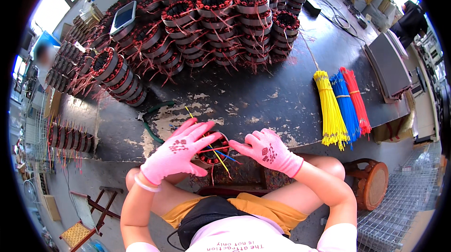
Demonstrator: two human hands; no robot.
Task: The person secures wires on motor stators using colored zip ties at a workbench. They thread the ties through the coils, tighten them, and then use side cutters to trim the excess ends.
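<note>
Stator (208,157) sat at the near edge of our dark bench (277,92), between both pink-gloved hands, probably for close reach. Our left hand (176,150) lay spread over its left side, thumb apart, seemingly to steady it; a yellow wire (219,159), blue wire (229,157) and red wire (211,149) crossed the ring. Our right hand (266,151) pointed its forefinger at the right rim; we couldn't tell whether it pinched anything. Yellow (331,111), blue (345,108) and red bundles (357,104) lay at right, likely colour-sorted for easy picking; stacked stators (213,24) stood behind, apparently to save space.
</note>
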